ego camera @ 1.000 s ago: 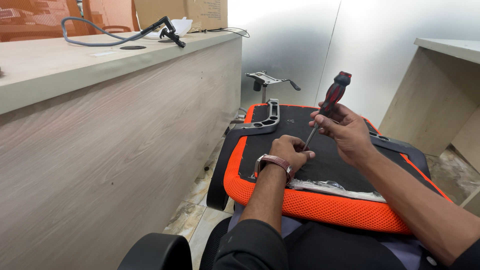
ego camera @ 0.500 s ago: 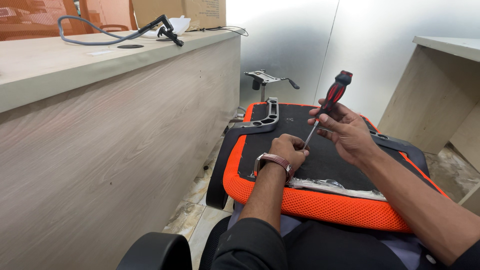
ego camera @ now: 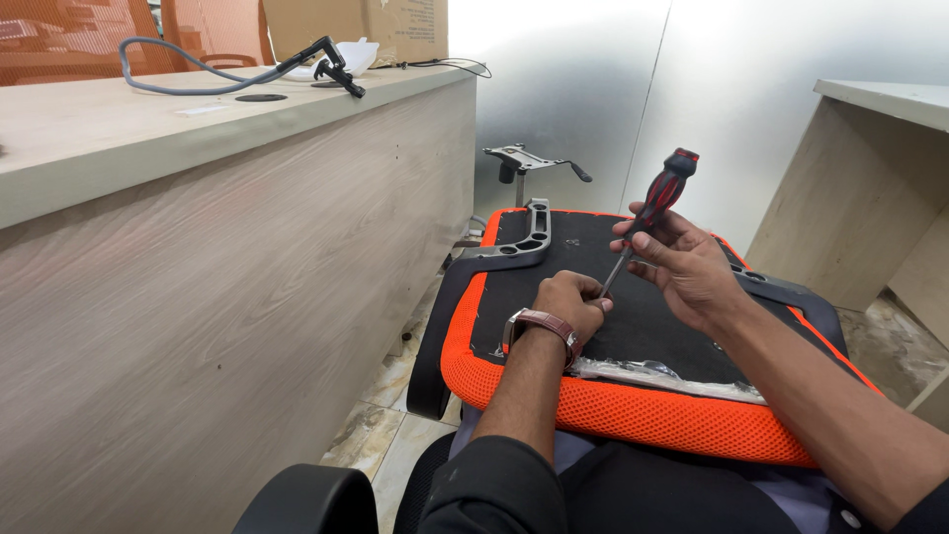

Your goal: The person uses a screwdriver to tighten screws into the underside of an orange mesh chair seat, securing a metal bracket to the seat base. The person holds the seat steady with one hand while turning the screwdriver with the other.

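An upturned chair seat (ego camera: pixel 514 391) with an orange mesh rim and a black underside lies across my lap. My right hand (ego camera: pixel 682 267) grips a red and black screwdriver (ego camera: pixel 660 198), which slants down to the left toward the seat's underside. My left hand (ego camera: pixel 571 302), with a brown watch at its wrist, is closed around the screwdriver's tip area on the black panel. What sits under the tip is hidden by my fingers. A grey armrest bracket (ego camera: pixel 524 242) is fixed at the seat's far left.
A long wooden desk (ego camera: pixel 227 257) runs close along my left, with a cable and a cardboard box on top. A chair mechanism on a post (ego camera: pixel 524 163) stands behind the seat. Another wooden desk (ego camera: pixel 870 188) is at the right. The floor is tiled.
The view has shifted slightly. My right hand and the screwdriver have stayed nearly in place, and my left hand remains at the tip.
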